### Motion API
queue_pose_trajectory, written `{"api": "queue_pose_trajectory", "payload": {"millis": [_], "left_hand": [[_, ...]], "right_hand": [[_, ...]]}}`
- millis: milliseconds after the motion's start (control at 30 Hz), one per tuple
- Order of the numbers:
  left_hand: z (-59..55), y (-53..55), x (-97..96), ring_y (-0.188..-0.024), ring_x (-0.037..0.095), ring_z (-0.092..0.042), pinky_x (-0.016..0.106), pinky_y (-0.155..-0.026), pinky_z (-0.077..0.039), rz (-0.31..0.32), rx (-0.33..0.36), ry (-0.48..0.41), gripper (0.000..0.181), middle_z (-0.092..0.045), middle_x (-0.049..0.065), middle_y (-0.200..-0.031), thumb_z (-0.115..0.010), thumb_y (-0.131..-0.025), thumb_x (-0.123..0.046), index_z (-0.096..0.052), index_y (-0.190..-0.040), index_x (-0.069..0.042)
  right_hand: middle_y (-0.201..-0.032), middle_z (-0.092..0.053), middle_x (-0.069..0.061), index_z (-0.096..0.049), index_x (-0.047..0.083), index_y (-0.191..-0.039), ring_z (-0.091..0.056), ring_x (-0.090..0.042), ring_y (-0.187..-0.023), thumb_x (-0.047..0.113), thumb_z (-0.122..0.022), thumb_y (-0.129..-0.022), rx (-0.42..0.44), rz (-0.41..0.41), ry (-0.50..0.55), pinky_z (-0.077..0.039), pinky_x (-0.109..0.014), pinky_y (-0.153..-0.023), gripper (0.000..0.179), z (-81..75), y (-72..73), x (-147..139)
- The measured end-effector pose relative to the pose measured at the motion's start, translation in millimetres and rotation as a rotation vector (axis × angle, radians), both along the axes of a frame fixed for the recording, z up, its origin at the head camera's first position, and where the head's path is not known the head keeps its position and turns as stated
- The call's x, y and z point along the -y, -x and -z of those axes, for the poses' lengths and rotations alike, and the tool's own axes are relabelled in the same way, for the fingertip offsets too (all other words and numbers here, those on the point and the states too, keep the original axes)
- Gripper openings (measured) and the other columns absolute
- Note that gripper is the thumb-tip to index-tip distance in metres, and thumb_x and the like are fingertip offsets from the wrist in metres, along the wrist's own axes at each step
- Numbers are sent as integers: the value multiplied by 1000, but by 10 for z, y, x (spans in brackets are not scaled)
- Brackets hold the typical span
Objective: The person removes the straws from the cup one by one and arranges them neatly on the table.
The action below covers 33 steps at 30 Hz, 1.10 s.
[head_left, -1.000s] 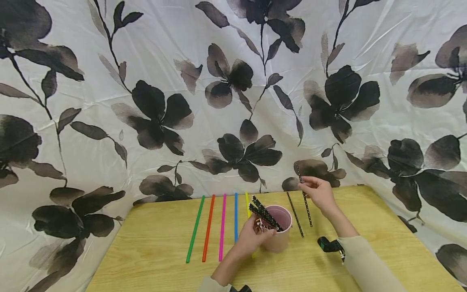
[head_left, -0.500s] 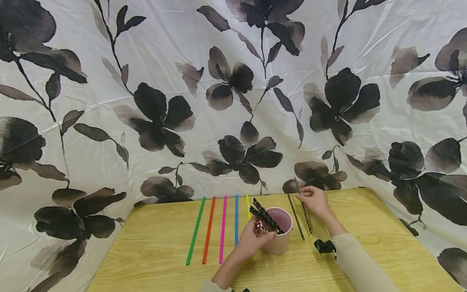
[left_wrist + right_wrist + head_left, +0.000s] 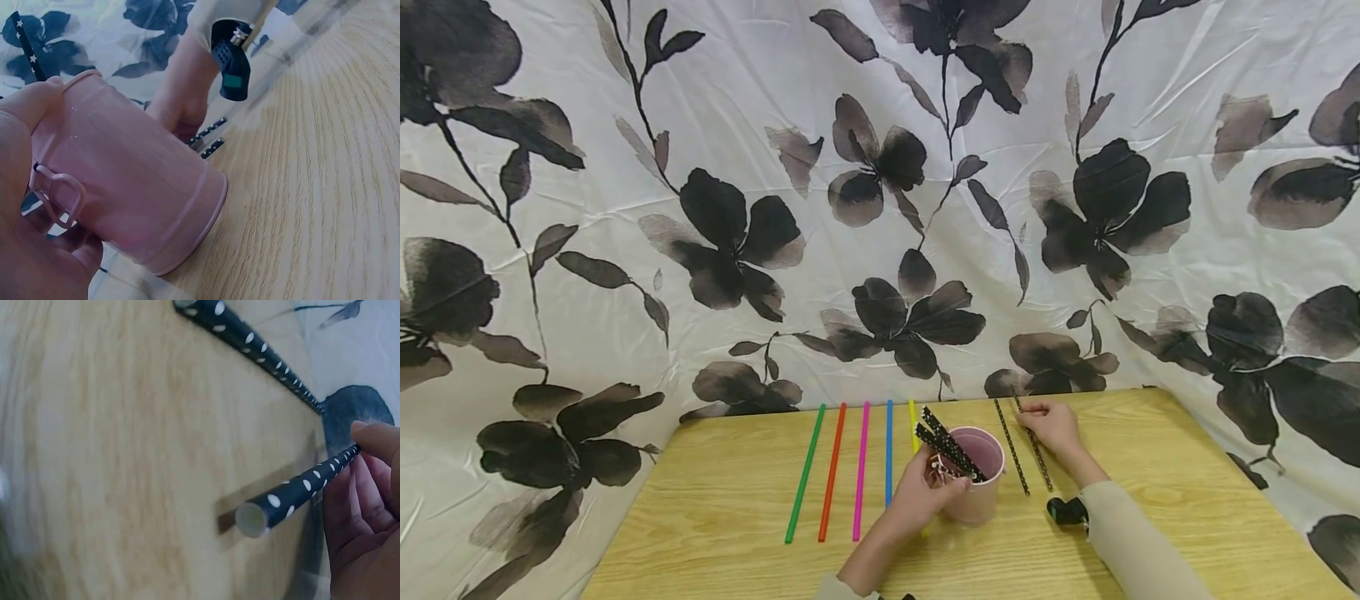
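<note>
My left hand (image 3: 917, 493) grips a pink bucket (image 3: 976, 503) by its side and rim. Several black straws (image 3: 953, 454) with white stars or dots lean inside it, near my fingers. In the left wrist view a wire handle loop (image 3: 61, 194) hangs on the bucket's side. My right hand (image 3: 1054, 429) pinches a black polka-dot straw (image 3: 294, 490) near its far end, low over the table; its near end casts a shadow on the wood. Just left of it a second polka-dot straw (image 3: 1012, 446) lies on the table.
Green (image 3: 805, 473), red (image 3: 832, 473), pink (image 3: 861, 473), blue (image 3: 889, 450) and yellow straws (image 3: 913, 417) lie in a row left of the bucket, the last two partly hidden by my left arm. A floral cloth (image 3: 880, 242) hangs behind the wooden table (image 3: 715, 500).
My right hand has lowered the polka-dot straw towards the table, bringing it down beside the lying one. My left hand keeps the bucket in place.
</note>
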<state>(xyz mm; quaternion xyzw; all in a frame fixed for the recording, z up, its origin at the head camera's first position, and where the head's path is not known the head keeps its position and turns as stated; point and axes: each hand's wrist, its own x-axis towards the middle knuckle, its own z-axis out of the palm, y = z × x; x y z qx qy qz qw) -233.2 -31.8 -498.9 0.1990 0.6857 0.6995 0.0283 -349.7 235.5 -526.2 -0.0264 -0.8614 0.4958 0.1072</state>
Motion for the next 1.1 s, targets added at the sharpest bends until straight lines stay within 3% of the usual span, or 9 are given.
{"api": "queue_pose_trajectory", "payload": {"millis": [167, 300, 467, 567, 667, 1100], "left_hand": [[-9, 3, 0, -117, 25, -50, 32, -97, -43, -6, 10, 16, 66, -50, 12, -130, -73, -84, -8, -41, -141, -2], [-21, 6, 4, -123, 27, -48, 36, -104, -38, -7, 14, 12, 65, -50, 13, -132, -73, -85, -7, -41, -141, -2], [-135, -64, 6, -124, 34, -47, 42, -107, -36, 2, 9, 8, 64, -50, 19, -132, -73, -84, -4, -40, -139, 5], [-117, -63, 6, -125, 32, -47, 41, -107, -35, 0, 4, 10, 64, -49, 18, -132, -73, -84, -5, -41, -139, 3], [-14, -2, -2, -124, 29, -48, 39, -106, -37, -10, 6, 17, 65, -49, 14, -133, -73, -84, -5, -41, -140, -1], [-13, -1, 16, -126, 29, -47, 42, -108, -35, 19, -1, 12, 63, -50, 15, -133, -72, -86, -8, -41, -141, -1]], "right_hand": [[-82, -70, -10, -71, -5, -97, -60, -12, -67, 14, -76, -83, 10, 23, -31, -48, -24, -59, 24, 39, 2, -7], [-84, -71, -9, -71, -4, -97, -60, -12, -68, 16, -76, -83, 16, 31, -36, -48, -26, -61, 24, 38, 15, -4], [-85, -70, -10, -72, -3, -96, -61, -17, -71, 17, -76, -83, 25, 37, -60, -48, -28, -63, 24, 43, 12, -4], [-87, -70, -10, -73, -2, -95, -61, -21, -76, 17, -76, -82, 32, 40, -81, -48, -29, -65, 23, 38, -2, 7], [-87, -70, -11, -73, -1, -93, -61, -24, -79, 17, -77, -81, 35, 42, -89, -48, -31, -67, 22, 35, -4, 10], [-91, -70, -13, -74, 0, -90, -61, -29, -85, 19, -77, -80, 90, 27, -124, -49, -39, -74, 22, 43, -12, 1]]}}
